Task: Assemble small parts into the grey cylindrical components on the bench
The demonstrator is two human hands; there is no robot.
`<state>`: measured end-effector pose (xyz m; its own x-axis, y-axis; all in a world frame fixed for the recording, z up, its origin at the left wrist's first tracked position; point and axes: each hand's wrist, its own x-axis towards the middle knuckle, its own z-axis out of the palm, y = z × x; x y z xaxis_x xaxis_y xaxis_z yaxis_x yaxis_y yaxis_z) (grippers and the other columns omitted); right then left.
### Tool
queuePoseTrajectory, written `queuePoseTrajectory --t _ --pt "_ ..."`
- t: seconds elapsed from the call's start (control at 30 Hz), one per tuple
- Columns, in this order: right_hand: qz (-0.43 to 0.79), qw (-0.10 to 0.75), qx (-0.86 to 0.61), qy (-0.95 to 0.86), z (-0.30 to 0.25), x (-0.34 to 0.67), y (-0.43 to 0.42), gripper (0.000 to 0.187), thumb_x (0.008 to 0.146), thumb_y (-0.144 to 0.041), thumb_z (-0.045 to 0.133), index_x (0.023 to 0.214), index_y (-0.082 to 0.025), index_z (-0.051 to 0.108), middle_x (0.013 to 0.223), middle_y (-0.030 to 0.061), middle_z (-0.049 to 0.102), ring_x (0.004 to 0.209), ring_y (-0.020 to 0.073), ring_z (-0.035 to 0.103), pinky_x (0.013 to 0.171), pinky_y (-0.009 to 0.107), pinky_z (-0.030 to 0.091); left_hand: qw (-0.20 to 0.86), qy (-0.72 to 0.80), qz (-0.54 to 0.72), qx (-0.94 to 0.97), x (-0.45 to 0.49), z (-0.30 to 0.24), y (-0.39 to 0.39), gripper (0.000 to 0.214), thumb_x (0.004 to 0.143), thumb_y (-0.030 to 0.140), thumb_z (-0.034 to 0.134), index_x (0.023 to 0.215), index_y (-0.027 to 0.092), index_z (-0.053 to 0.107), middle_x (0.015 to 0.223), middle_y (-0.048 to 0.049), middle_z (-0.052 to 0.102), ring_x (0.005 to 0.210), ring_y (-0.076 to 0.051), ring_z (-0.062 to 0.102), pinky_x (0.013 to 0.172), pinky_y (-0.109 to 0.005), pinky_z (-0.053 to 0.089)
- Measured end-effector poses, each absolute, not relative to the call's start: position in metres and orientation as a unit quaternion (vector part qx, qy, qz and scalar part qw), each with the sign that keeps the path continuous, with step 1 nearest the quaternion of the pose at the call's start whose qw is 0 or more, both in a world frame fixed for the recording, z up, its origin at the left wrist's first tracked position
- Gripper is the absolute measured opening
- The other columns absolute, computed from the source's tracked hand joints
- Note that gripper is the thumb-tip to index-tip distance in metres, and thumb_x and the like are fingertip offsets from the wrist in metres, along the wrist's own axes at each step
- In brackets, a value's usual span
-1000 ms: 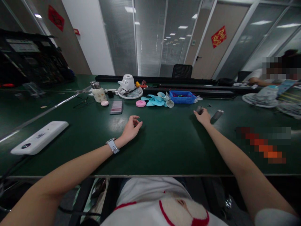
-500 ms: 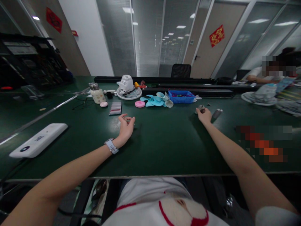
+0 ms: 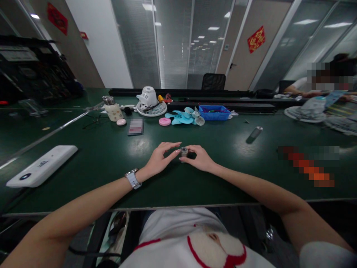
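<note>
In the middle of the table, my right hand point(image 3: 201, 159) pinches a small grey metal cylindrical part point(image 3: 183, 152) between thumb and fingers. The part stands upright on or just above the green surface, its dark-centred top facing me. Close on its other side is my left hand point(image 3: 161, 158), with fingers stretched out and thumb apart from them. The left thumb tip comes up to the part's edge; whether it touches, I cannot tell. Farther right, a silver-grey cylinder point(image 3: 254, 134) stands by itself.
Along the back are a patterned bottle point(image 3: 113, 112), a white fan body point(image 3: 149, 97), blue fan blades point(image 3: 182, 117), a pink round piece point(image 3: 164, 121) and a blue tray point(image 3: 214, 113). A white power strip point(image 3: 41, 166) lies left. A person point(image 3: 299, 86) sits back right.
My right hand has brought the small metal part from the right to the middle. My left hand has moved right toward it, its fingers now stretched out.
</note>
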<state>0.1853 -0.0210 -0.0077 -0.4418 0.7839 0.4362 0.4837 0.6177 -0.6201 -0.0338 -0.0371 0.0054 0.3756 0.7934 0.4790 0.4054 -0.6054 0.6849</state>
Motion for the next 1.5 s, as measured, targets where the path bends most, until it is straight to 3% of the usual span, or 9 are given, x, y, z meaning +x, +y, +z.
queuePoseTrajectory --t 0.1,0.33,0.57,0.7,0.83,0.93,1.07,1.33,1.5 --pt "0.187 0.34 -0.37 -0.844 -0.008 0.182 -0.03 0.036 0.079 -0.045 0.076 0.105 -0.021 0.067 0.099 0.0043 0.071 0.092 0.0212 0.065 0.088 0.038 0.048 0.232 0.34 0.405 0.816 -0.03 0.006 -0.037 0.029 0.095 0.04 0.056 0.115 0.026 0.072 0.115 -0.0049 0.073 0.11 -0.023 0.06 0.099 -0.04 0.043" --pt "0.23 0.342 -0.359 -0.837 -0.007 0.185 -0.028 0.034 0.079 -0.047 0.074 0.098 -0.021 0.065 0.093 0.0029 0.069 0.087 0.0202 0.066 0.081 0.035 0.051 0.239 0.393 0.401 0.792 -0.021 0.01 -0.034 0.022 0.089 0.043 0.063 0.097 0.027 0.076 0.101 -0.004 0.075 0.104 -0.025 0.062 0.095 -0.041 0.045" --pt "0.242 0.338 -0.371 -0.83 -0.002 0.182 -0.034 0.037 0.077 -0.047 0.076 0.1 -0.021 0.064 0.098 0.0037 0.071 0.091 0.0211 0.067 0.085 0.037 0.052 0.182 0.422 0.447 0.768 -0.037 0.022 -0.024 0.027 0.09 0.045 0.061 0.101 0.026 0.075 0.103 -0.0042 0.075 0.098 -0.024 0.061 0.087 -0.038 0.046" --pt "0.243 0.343 -0.374 -0.827 -0.002 0.185 -0.032 0.034 0.078 -0.044 0.076 0.101 -0.02 0.066 0.098 0.0041 0.072 0.089 0.0203 0.068 0.086 0.037 0.052 0.169 0.425 0.372 0.808 -0.055 0.013 -0.012 0.022 0.088 0.044 0.063 0.095 0.028 0.077 0.092 -0.0024 0.076 0.086 -0.022 0.061 0.086 -0.039 0.042" --pt "0.223 0.422 -0.429 -0.767 -0.001 0.22 0.002 0.037 0.083 -0.045 0.069 0.108 -0.019 0.065 0.105 0.0068 0.073 0.094 0.0217 0.069 0.089 0.038 0.053 0.201 0.413 0.286 0.841 -0.058 -0.004 -0.005 0.019 0.086 0.042 0.064 0.094 0.032 0.079 0.085 -0.0021 0.074 0.084 -0.022 0.061 0.086 -0.04 0.042" --pt "0.12 0.491 -0.527 -0.684 0.0 0.274 0.045 0.039 0.082 -0.047 0.067 0.108 -0.017 0.065 0.107 0.0105 0.073 0.097 0.0247 0.069 0.09 0.04 0.052 0.201 0.42 0.273 0.842 -0.056 -0.009 -0.004 0.02 0.085 0.045 0.065 0.093 0.034 0.079 0.085 -0.0028 0.073 0.088 -0.024 0.059 0.09 -0.042 0.04" --pt "0.0 0.466 -0.659 -0.59 -0.004 0.35 0.087 0.041 0.081 -0.044 0.065 0.11 -0.015 0.065 0.106 0.0139 0.073 0.1 0.0289 0.068 0.093 0.043 0.05 0.209 0.427 0.272 0.837 -0.056 -0.01 -0.004 0.023 0.083 0.048 0.065 0.096 0.035 0.079 0.085 -0.0033 0.071 0.088 -0.024 0.058 0.091 -0.043 0.04" --pt "0.005 0.393 -0.773 -0.499 -0.025 0.404 0.105 0.045 0.079 -0.048 0.064 0.11 -0.016 0.063 0.106 0.0169 0.07 0.102 0.0333 0.065 0.091 0.048 0.048 0.199 0.44 0.292 0.825 -0.058 -0.013 -0.002 0.031 0.09 0.043 0.057 0.114 0.031 0.073 0.089 -0.0045 0.069 0.089 -0.023 0.059 0.088 -0.04 0.043" --pt "-0.105 0.419 -0.767 -0.474 -0.01 0.372 0.09 0.078 0.075 -0.042 0.068 0.14 -0.009 0.04 0.139 0.025 0.051 0.129 0.0385 0.048 0.104 0.056 0.036 0.23 0.508 0.386 0.734 -0.056 -0.014 -0.001 0.042 0.092 0.043 0.053 0.126 0.022 0.061 0.099 -0.0069 0.065 0.085 -0.02 0.06 0.077 -0.034 0.048"
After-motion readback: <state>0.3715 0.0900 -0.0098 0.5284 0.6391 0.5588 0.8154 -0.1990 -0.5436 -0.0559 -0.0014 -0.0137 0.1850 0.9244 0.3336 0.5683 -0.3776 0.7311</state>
